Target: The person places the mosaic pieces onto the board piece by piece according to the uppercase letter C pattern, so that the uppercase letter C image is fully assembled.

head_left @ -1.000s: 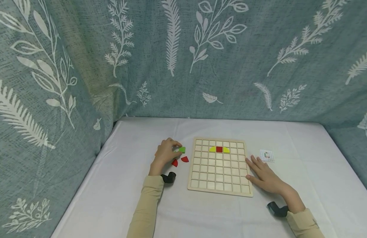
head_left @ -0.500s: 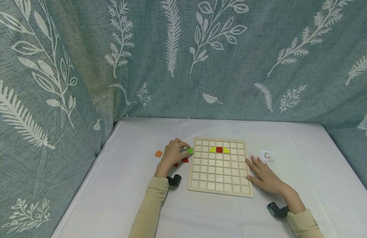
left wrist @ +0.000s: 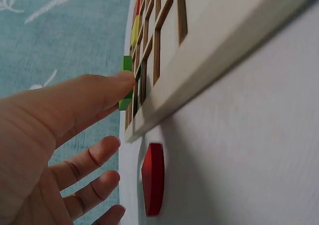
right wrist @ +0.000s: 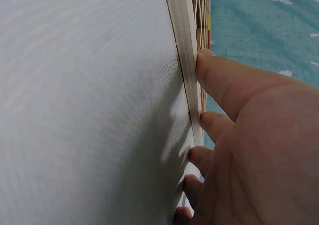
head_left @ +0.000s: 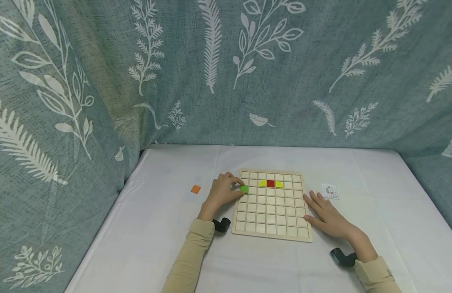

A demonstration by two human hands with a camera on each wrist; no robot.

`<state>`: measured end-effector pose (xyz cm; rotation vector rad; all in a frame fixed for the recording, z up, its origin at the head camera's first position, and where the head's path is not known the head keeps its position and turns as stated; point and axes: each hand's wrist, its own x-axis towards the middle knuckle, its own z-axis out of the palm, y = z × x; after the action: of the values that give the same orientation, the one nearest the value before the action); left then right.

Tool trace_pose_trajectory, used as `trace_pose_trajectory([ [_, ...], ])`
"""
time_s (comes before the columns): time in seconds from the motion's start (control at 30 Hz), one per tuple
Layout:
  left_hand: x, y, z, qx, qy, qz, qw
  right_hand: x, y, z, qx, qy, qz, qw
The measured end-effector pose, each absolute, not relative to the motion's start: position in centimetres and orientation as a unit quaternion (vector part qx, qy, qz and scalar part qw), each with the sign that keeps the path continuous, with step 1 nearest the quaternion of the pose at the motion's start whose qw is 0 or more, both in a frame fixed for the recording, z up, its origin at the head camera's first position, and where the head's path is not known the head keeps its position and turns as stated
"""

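Note:
My left hand (head_left: 223, 190) pinches a green square tile (head_left: 244, 189) between thumb and index finger, over the left side of a wooden grid board (head_left: 271, 208). In the left wrist view the green tile (left wrist: 126, 103) stands out above the board's cells, with the other fingers spread loose. My right hand (head_left: 327, 216) lies with straight fingers against the board's right edge; the thumb touches the rim in the right wrist view. Near the top of the board a red square tile (head_left: 270, 183) sits between two yellow curved tiles (head_left: 262, 183).
On the white tablecloth (head_left: 149, 228), an orange tile (head_left: 195, 189) lies left of my left hand. A red piece (left wrist: 153, 180) lies beside the board, hidden by the left hand in the head view. A small card with a printed grid pattern (head_left: 329, 191) lies right of the board.
My left hand has carried the green tile rightward from the tablecloth to over the board's left columns. The red pieces are now covered in the head view, the orange tile uncovered. The right hand stays put.

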<state>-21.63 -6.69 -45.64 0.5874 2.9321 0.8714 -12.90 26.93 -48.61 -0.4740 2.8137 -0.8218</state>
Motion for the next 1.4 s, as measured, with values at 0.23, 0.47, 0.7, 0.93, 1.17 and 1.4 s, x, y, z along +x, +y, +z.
trace_pose_trajectory([
  [0.23,-21.3,-5.6,-45.4,0.206,0.941,0.267,0.024,-12.8,26.9,-48.4,-0.158,0.944,-0.277,0.088],
  [0.47,-21.2,-4.6,-45.3,0.229,0.936,0.266,0.027,-12.9,27.0,-48.5,-0.158,0.943,-0.278,0.091],
  [0.7,-21.5,-3.3,-45.0,0.243,0.939,0.241,0.027,-12.9,27.0,-48.3,-0.161,0.942,-0.281,0.088],
  [0.93,-21.9,-2.4,-45.1,0.244,0.944,0.222,0.020,-12.9,26.9,-48.3,-0.159,0.943,-0.278,0.088],
  [1.17,-22.2,-2.0,-45.3,0.241,0.947,0.213,0.025,-12.9,26.9,-48.3,-0.162,0.943,-0.279,0.081],
  [1.4,-22.3,-1.7,-45.4,0.242,0.945,0.218,0.031,-13.0,27.1,-48.5,-0.158,0.943,-0.278,0.087],
])
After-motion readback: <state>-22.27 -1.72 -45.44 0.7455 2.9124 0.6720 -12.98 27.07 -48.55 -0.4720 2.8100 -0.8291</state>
